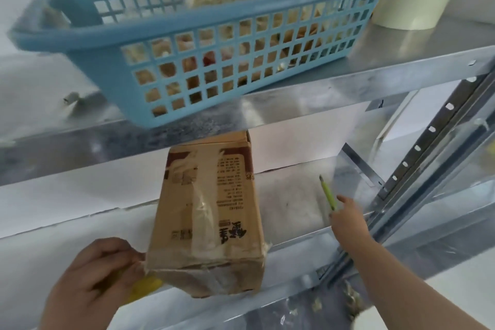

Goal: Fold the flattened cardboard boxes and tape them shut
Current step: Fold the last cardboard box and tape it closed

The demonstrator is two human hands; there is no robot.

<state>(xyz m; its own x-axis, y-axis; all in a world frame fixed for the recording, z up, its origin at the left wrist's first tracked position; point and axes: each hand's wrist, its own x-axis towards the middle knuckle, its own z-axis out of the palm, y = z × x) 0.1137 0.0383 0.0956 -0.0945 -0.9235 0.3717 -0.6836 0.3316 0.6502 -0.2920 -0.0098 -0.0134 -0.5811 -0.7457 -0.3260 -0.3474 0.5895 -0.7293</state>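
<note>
Cardboard box [207, 222], one; left hand [96, 276] tight on its corner, right hand [348, 224] (grip unclear) at one tool [328, 194].

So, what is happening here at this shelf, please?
A person is working at a metal rack. The left hand grips the near left corner of a cardboard box, which is already folded up and has tape on it. The box lies on the lower shelf. The right hand is at the near end of a thin green tool beside the box; whether it holds the tool is unclear. A blue basket and a tape roll stand on the upper shelf.
</note>
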